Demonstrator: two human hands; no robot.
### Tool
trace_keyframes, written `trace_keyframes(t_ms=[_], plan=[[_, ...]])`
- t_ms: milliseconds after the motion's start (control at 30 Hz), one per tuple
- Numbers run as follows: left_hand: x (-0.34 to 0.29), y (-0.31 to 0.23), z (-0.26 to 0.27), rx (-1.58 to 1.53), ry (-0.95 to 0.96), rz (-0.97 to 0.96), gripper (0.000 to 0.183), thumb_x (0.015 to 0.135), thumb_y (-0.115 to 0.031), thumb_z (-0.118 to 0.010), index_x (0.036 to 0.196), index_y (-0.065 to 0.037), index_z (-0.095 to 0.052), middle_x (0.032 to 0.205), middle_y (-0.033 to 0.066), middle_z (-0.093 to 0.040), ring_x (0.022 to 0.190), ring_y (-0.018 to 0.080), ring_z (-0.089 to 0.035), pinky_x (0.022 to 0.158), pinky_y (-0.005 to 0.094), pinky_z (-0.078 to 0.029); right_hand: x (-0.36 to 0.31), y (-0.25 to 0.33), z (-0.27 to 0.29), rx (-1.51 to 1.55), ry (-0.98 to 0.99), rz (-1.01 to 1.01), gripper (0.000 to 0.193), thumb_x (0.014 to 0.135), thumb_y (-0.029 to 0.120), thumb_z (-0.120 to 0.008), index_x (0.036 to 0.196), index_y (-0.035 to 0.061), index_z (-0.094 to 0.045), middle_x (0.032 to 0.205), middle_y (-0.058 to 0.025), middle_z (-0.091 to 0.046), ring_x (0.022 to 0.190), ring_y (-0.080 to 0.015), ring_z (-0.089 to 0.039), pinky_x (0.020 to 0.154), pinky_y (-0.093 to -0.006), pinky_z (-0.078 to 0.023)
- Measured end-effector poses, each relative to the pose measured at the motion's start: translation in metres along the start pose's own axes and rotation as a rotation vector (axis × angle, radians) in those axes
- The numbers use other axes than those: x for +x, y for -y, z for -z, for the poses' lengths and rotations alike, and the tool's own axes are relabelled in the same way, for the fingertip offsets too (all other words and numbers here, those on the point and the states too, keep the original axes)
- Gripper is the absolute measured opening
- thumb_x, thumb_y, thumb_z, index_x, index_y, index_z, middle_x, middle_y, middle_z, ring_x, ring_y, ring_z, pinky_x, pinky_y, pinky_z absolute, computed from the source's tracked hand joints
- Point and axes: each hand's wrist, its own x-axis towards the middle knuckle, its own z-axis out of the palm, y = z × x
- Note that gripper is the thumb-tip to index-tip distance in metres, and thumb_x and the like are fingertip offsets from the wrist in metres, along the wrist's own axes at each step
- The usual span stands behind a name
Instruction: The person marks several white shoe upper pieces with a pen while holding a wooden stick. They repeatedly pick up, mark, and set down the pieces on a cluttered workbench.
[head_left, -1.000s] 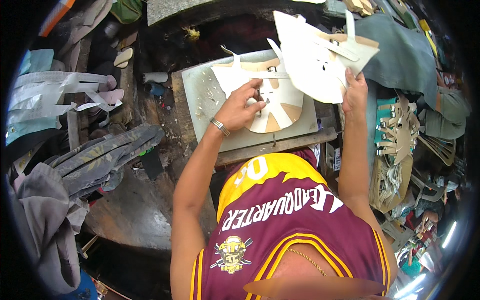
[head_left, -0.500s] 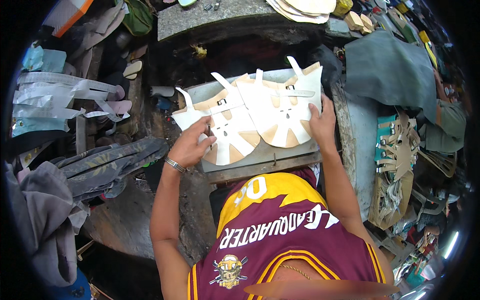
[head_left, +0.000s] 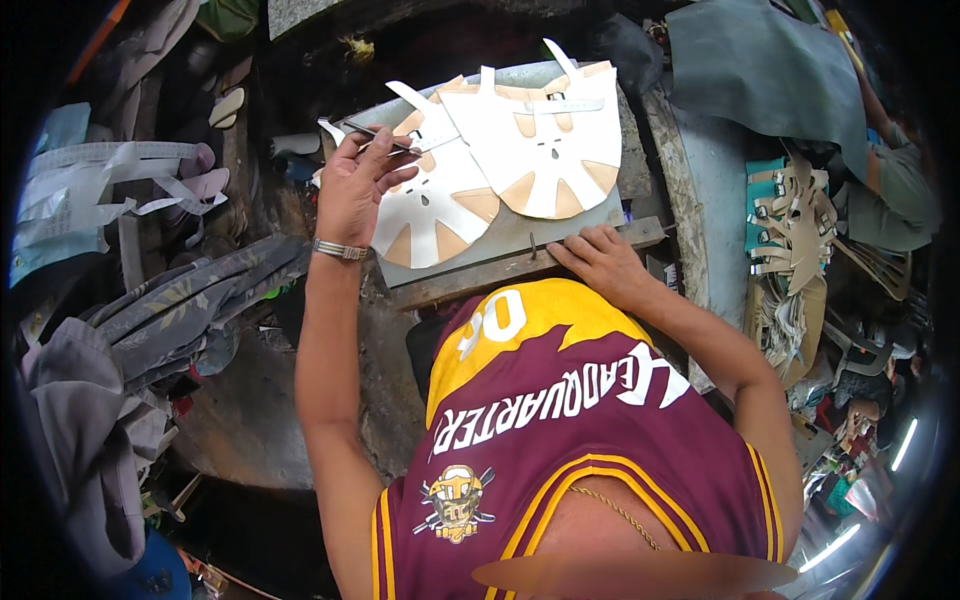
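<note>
Two white and tan cut pieces with strap-like tabs lie side by side on a grey slab (head_left: 520,228): the left piece (head_left: 432,200) and the right piece (head_left: 548,140), which overlaps it. My left hand (head_left: 355,185) is raised at the left piece's edge and pinches a thin dark tool (head_left: 385,140) between its fingers. There is a metal bracelet on that wrist. My right hand (head_left: 600,260) rests with fingers down on the wooden strip (head_left: 500,272) at the slab's near edge, holding nothing.
Grey cloth and strips (head_left: 170,310) pile up at the left, with white cut straps (head_left: 120,180) above them. A dark sheet (head_left: 760,60) lies at the upper right. Tan cut straps (head_left: 800,230) are stacked at the right. My maroon and yellow shirt (head_left: 560,400) fills the foreground.
Both pieces came down from the air and now lie flat on the slab. My left hand picked up the thin tool; my right hand slid back to the slab's near edge.
</note>
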Motion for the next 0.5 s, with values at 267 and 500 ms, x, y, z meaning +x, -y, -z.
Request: trace_keyframes(t_ms=[267, 500], plan=[[0.005, -0.015, -0.001, 0.094, 0.085, 0.102, 0.030, 0.108, -0.029, -0.078, 0.125, -0.006, -0.067, 0.117, 0.0117, -0.079, 0.107, 0.0210, -0.078, 0.090, 0.0355, -0.066, 0.000, -0.006, 0.025, 0.082, -0.104, 0.039, 0.064, 0.085, 0.020, -0.081, 0.146, 0.0087, -0.064, 0.127, -0.0091, -0.062, 0.124, -0.0297, -0.060, 0.110, -0.0458, -0.047], [0.021, -0.030, 0.006, 0.062, 0.097, 0.052, 0.031, 0.108, -0.029, -0.077, 0.122, -0.003, -0.067, 0.111, 0.0135, -0.080, 0.102, 0.0234, -0.081, 0.085, 0.0341, -0.069, -0.044, -0.030, 0.075, 0.597, -0.293, -0.363, 0.062, 0.082, 0.010, -0.075, 0.142, 0.0042, -0.062, 0.121, -0.0190, -0.074, 0.114, -0.0376, -0.072, 0.101, -0.0434, -0.057]])
